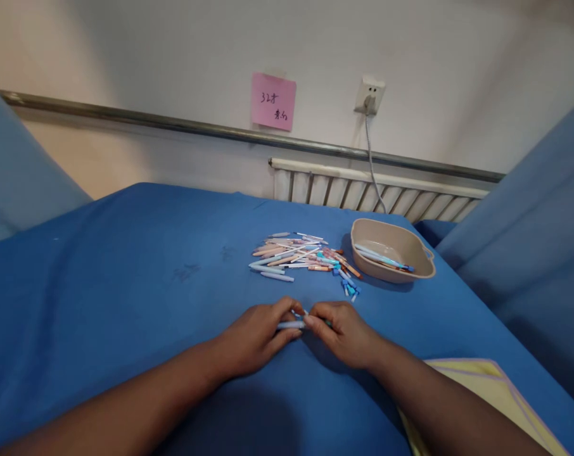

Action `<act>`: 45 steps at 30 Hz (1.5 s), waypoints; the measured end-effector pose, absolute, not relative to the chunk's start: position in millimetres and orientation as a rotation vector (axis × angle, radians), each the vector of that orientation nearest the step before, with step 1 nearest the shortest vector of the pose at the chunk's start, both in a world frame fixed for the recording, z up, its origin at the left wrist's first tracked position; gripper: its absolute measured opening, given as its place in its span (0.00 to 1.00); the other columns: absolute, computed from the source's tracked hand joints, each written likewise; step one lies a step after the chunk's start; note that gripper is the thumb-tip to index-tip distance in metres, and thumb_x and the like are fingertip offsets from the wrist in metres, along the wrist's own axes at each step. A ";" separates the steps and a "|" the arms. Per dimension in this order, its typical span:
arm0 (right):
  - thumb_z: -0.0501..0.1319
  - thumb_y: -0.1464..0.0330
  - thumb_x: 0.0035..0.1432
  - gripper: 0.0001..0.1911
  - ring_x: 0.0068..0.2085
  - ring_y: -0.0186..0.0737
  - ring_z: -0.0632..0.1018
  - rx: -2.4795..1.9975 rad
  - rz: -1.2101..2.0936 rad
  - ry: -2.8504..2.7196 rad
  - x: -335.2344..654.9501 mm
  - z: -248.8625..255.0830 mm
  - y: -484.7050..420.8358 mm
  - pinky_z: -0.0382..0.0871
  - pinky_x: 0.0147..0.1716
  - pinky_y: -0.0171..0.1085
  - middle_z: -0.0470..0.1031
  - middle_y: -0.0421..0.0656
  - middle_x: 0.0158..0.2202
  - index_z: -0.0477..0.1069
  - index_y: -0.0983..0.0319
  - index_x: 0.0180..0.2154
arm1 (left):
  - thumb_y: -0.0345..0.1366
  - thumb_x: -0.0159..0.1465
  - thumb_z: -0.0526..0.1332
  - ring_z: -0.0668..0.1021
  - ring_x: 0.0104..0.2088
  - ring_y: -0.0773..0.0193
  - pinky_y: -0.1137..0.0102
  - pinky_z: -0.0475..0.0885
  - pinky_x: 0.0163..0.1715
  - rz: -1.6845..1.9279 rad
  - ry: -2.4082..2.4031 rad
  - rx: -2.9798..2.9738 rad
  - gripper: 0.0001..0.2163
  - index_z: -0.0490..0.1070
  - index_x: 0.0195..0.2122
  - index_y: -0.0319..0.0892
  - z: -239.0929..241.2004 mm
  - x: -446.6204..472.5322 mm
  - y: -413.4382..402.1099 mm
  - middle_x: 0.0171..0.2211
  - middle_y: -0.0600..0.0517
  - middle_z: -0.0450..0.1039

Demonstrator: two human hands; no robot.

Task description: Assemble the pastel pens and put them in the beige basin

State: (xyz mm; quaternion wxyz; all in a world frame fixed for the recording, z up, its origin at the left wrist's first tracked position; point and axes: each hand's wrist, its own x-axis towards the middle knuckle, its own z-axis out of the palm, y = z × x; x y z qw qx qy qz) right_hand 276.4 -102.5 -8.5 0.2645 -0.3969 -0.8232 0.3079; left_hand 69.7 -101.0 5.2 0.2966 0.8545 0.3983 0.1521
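Where the right forearm (439, 392) crosses the lower right, it hides part of a yellow cloth (491, 385) lying on the blue cover (125, 272). Farther in, the left hand (256, 332) pinches a pale pen (289, 325) between thumb and fingers, and the right hand (346, 332) grips its other end, mostly covered by the fingers. Beyond the right hand lie small blue pieces (350, 289), next to a heap of pens and slim parts (287, 253), many crossing one another. Right of the heap stands a beige basin (386, 234), its near wall blocking part of the pens inside (382, 256). Blue curtains (529, 209) close off both sides. Behind the cover's far edge are a white radiator (358, 177) and a metal rail (211, 130), both crossed by a grey cable (370, 152) hanging from a wall socket (370, 88), with a pink note (268, 82) to its left.
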 end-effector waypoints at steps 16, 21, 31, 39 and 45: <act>0.52 0.62 0.63 0.15 0.25 0.30 0.69 -1.107 0.913 -2.213 273.3 -7.9 -100.5 0.57 0.25 0.29 0.70 0.36 0.23 0.68 0.62 0.29 | 0.43 0.66 0.53 0.76 0.40 0.62 0.72 0.68 0.39 0.387 1.035 2.284 0.11 0.66 0.45 0.45 5.8 68.8 -93.5 0.41 0.52 0.75; 0.47 0.60 0.66 0.17 0.28 0.33 0.73 -1.239 0.788 -1.984 285.5 -1.2 -92.6 0.61 0.29 0.31 0.72 0.39 0.26 0.69 0.62 0.37 | 0.42 0.67 0.51 0.75 0.44 0.61 0.71 0.67 0.44 0.475 1.028 2.238 0.13 0.67 0.49 0.47 8.8 69.7 -89.0 0.45 0.52 0.74; 0.58 0.62 0.56 0.14 0.39 0.48 0.76 -2.025 0.189 -2.098 337.2 -3.2 -65.1 0.61 0.33 0.37 0.75 0.52 0.40 0.68 0.64 0.40 | 0.43 0.67 0.50 0.73 0.37 0.63 0.71 0.67 0.38 0.565 1.116 2.056 0.12 0.67 0.44 0.43 11.3 70.6 -87.5 0.36 0.53 0.73; 0.63 0.63 0.52 0.12 0.37 0.43 0.75 -1.923 0.329 -2.166 335.0 -10.2 -60.2 0.60 0.32 0.35 0.76 0.47 0.37 0.69 0.63 0.36 | 0.41 0.65 0.51 0.73 0.36 0.62 0.69 0.67 0.38 0.588 1.116 2.067 0.10 0.67 0.40 0.42 12.8 71.5 -88.5 0.36 0.53 0.72; 0.62 0.71 0.51 0.02 0.30 0.36 0.72 -1.712 0.572 -2.130 334.3 -15.8 -57.8 0.59 0.29 0.32 0.74 0.40 0.28 0.68 0.62 0.29 | 0.41 0.65 0.51 0.73 0.37 0.61 0.68 0.68 0.39 0.573 1.114 2.083 0.11 0.68 0.39 0.42 10.6 70.8 -86.7 0.36 0.52 0.73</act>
